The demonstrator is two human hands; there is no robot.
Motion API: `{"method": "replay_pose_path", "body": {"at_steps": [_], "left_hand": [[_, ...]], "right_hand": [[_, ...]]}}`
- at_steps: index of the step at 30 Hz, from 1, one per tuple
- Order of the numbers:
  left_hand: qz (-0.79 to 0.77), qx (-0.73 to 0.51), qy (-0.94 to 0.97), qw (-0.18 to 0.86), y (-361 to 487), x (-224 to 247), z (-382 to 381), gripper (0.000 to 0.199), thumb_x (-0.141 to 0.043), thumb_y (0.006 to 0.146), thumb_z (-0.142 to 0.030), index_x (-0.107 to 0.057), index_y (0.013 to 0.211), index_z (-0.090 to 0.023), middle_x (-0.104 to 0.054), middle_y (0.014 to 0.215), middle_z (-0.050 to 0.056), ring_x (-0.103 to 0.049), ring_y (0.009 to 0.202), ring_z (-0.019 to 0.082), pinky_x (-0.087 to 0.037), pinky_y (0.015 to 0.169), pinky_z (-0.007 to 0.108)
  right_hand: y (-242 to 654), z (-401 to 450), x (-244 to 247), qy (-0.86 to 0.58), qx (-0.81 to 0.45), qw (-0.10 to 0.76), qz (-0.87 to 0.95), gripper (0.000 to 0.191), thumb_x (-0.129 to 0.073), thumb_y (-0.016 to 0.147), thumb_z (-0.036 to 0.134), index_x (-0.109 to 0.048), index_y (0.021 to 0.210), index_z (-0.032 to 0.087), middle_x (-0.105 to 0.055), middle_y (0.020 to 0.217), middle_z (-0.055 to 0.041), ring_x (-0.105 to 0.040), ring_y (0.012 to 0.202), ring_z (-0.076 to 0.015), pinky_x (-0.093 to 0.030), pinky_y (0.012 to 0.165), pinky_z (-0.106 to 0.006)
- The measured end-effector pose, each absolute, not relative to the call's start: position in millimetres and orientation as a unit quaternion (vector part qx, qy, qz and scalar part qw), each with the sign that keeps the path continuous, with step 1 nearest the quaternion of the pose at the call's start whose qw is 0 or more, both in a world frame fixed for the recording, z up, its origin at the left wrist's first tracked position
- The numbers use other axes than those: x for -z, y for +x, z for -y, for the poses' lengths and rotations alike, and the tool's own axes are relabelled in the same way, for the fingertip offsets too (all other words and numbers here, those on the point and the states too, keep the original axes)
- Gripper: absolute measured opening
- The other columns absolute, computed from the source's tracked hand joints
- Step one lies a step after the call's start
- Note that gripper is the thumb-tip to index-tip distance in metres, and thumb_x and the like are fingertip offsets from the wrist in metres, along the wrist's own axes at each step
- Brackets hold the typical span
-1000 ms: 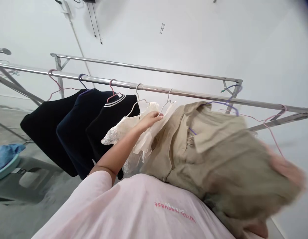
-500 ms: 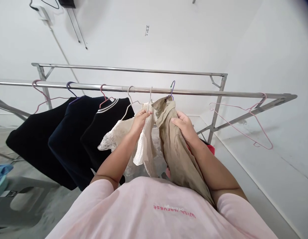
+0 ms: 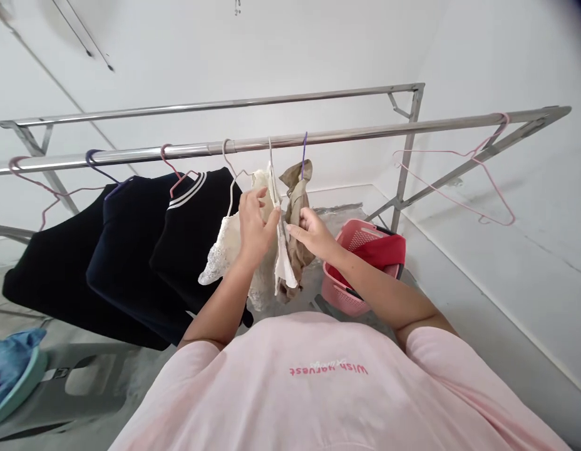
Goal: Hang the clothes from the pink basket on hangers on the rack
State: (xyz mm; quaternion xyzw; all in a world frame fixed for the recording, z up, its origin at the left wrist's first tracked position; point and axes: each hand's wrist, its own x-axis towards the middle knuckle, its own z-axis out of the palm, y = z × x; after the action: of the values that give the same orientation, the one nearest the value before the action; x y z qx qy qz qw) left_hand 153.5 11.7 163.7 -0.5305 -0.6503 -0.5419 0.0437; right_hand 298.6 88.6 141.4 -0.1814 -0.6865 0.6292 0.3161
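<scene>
Several garments hang on hangers along a metal rail (image 3: 365, 133). My left hand (image 3: 255, 227) is in front of a cream lace top (image 3: 227, 241), fingers spread, its thumb tip at the edge of a narrow white garment (image 3: 283, 266). My right hand (image 3: 315, 234) is against a khaki shirt (image 3: 297, 199) on a purple hanger (image 3: 304, 153), thumb stretched out and apart from the bent fingers. The khaki shirt hangs edge-on close beside the white garment. Part of its lower cloth is hidden behind the white garment and my hand.
Black and navy tops (image 3: 135, 250) hang at the left. A bare pink hanger (image 3: 478, 156) is on the rail's right end. On the floor stand a pink basket (image 3: 340, 291) with red cloth and, at left, a teal basin (image 3: 25, 391) holding blue clothing.
The khaki shirt has moved left against the white garment and turned edge-on. Both hands have loosened their hold. The view has shifted, bringing more of the pink basket into sight.
</scene>
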Motion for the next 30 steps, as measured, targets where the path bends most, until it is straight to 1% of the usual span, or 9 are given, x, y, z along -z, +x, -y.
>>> {"method": "replay_pose_path", "body": {"at_steps": [3, 7, 9, 11, 14, 17, 23, 27, 30], "left_hand": [[0.656, 0.434, -0.612, 0.084, 162.8, -176.4, -7.8, 0.034, -0.061, 0.091, -0.034, -0.060, 0.124, -0.027, -0.061, 0.125, 0.012, -0.055, 0.121, 0.032, -0.043, 0.105, 0.049], [0.719, 0.316, -0.615, 0.068, 170.3, -185.2, -21.9, 0.048, -0.066, 0.089, -0.038, -0.056, 0.132, -0.020, -0.066, 0.124, 0.014, -0.058, 0.120, 0.035, -0.042, 0.104, 0.050], [0.750, 0.279, -0.597, 0.050, 171.4, -184.6, -29.9, 0.055, -0.069, 0.088, -0.039, -0.054, 0.136, -0.019, -0.069, 0.117, 0.015, -0.063, 0.113, 0.035, -0.045, 0.099, 0.047], [0.772, 0.240, -0.588, 0.037, 172.3, -182.3, -35.1, 0.057, -0.068, 0.089, -0.037, -0.051, 0.139, -0.017, -0.072, 0.108, 0.014, -0.067, 0.105, 0.034, -0.045, 0.094, 0.045], [0.786, 0.186, -0.588, 0.044, 175.7, -179.9, -37.0, 0.054, -0.058, 0.094, -0.029, -0.046, 0.145, -0.015, -0.074, 0.102, 0.013, -0.069, 0.102, 0.033, -0.045, 0.093, 0.045], [0.797, 0.145, -0.582, 0.070, 181.1, -180.4, -34.5, 0.053, -0.048, 0.097, -0.021, -0.041, 0.149, -0.015, -0.075, 0.107, 0.012, -0.070, 0.103, 0.030, -0.044, 0.096, 0.043], [0.803, 0.109, -0.579, 0.092, 188.1, -182.6, -29.5, 0.052, -0.042, 0.097, -0.017, -0.040, 0.150, -0.016, -0.074, 0.113, 0.011, -0.070, 0.104, 0.026, -0.044, 0.099, 0.042], [0.807, 0.096, -0.574, 0.102, 191.7, -184.4, -29.5, 0.053, -0.042, 0.096, -0.016, -0.040, 0.149, -0.016, -0.075, 0.107, 0.011, -0.070, 0.101, 0.026, -0.046, 0.097, 0.041], [0.808, 0.088, -0.572, 0.109, 196.6, -186.2, -30.4, 0.052, -0.043, 0.096, -0.016, -0.041, 0.148, -0.016, -0.076, 0.100, 0.009, -0.071, 0.096, 0.024, -0.046, 0.096, 0.039]], "right_hand": [[308.2, -101.6, -151.2, -0.191, -0.562, 0.307, 0.744, 0.042, -0.056, 0.090, 0.063, -0.051, 0.080, 0.023, -0.051, 0.060, 0.0066, -0.046, 0.058, -0.0087, -0.037, 0.060, -0.021], [302.2, -174.7, -167.0, -0.272, -0.521, 0.407, 0.700, 0.043, -0.049, 0.091, 0.066, -0.051, 0.085, 0.024, -0.055, 0.069, 0.0052, -0.038, 0.054, -0.0085, -0.035, 0.055, -0.021], [287.5, -220.1, -172.8, -0.311, -0.478, 0.478, 0.668, 0.035, -0.060, 0.089, 0.055, -0.050, 0.084, 0.022, -0.058, 0.081, 0.0027, -0.042, 0.062, -0.0089, -0.041, 0.061, -0.022], [269.4, -257.8, -176.4, -0.331, -0.447, 0.493, 0.669, 0.026, -0.066, 0.086, 0.043, -0.053, 0.087, 0.020, -0.060, 0.088, -0.0003, -0.048, 0.070, -0.0103, -0.045, 0.068, -0.024], [245.5, -291.3, -178.8, -0.349, -0.430, 0.443, 0.705, 0.015, -0.062, 0.087, 0.031, -0.059, 0.086, 0.016, -0.060, 0.084, -0.0028, -0.051, 0.073, -0.0127, -0.048, 0.073, -0.028], [232.8, -302.7, -180.1, -0.374, -0.394, 0.386, 0.746, 0.011, -0.061, 0.084, 0.023, -0.062, 0.078, 0.014, -0.060, 0.075, -0.0031, -0.053, 0.071, -0.0132, -0.047, 0.074, -0.028], [234.6, -301.3, -192.3, -0.368, -0.269, 0.271, 0.848, 0.028, -0.060, 0.090, 0.033, -0.066, 0.071, 0.012, -0.061, 0.066, -0.0048, -0.057, 0.066, -0.0149, -0.045, 0.071, -0.026], [240.4, -295.0, -201.4, -0.339, -0.201, 0.240, 0.887, 0.021, -0.061, 0.090, 0.027, -0.074, 0.089, 0.012, -0.072, 0.090, -0.0087, -0.065, 0.086, -0.0189, -0.047, 0.081, -0.026], [242.6, -290.3, -201.8, -0.325, -0.195, 0.248, 0.892, 0.035, -0.068, 0.084, 0.026, -0.072, 0.117, 0.014, -0.070, 0.121, -0.0098, -0.065, 0.105, -0.0227, -0.048, 0.092, -0.029]]}}
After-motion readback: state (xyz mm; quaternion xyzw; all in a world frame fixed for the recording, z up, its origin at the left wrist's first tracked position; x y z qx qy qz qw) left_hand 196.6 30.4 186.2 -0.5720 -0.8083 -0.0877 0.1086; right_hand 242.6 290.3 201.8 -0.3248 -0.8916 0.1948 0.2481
